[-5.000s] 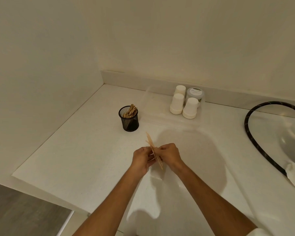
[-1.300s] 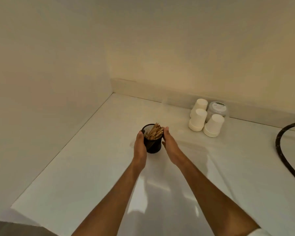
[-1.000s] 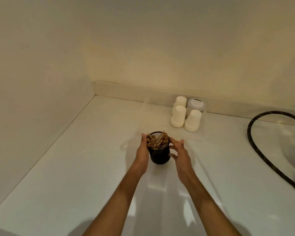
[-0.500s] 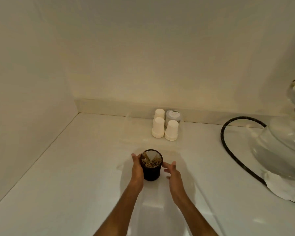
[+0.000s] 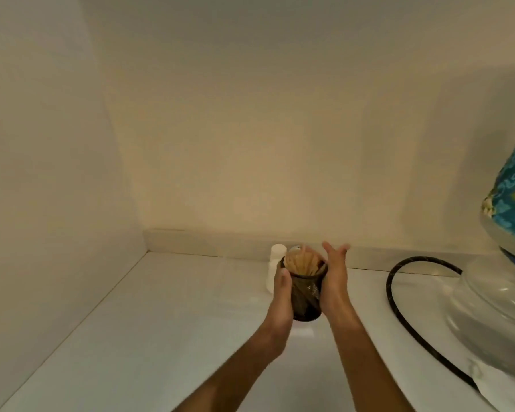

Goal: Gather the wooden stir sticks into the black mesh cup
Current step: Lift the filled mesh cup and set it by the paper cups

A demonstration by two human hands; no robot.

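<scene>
The black mesh cup (image 5: 306, 295) is held between my two hands, lifted off the white counter (image 5: 167, 316) and tilted so its mouth faces me. A bundle of wooden stir sticks (image 5: 303, 263) fills it. My left hand (image 5: 281, 301) wraps the cup's left side, thumb on the wall. My right hand (image 5: 335, 281) presses its palm flat against the cup's right side, fingers stretched up and apart.
White paper cups (image 5: 275, 266) stand behind the mesh cup by the back wall, partly hidden. A black hose (image 5: 399, 295) curves across the counter on the right. A large glass vessel (image 5: 500, 307) with a blue patterned top (image 5: 512, 197) stands at the far right. Walls close the left and back.
Both hands have closed in on the cup and raised it from the counter, tilting its mouth toward me. The camera has tipped upward, showing more wall.
</scene>
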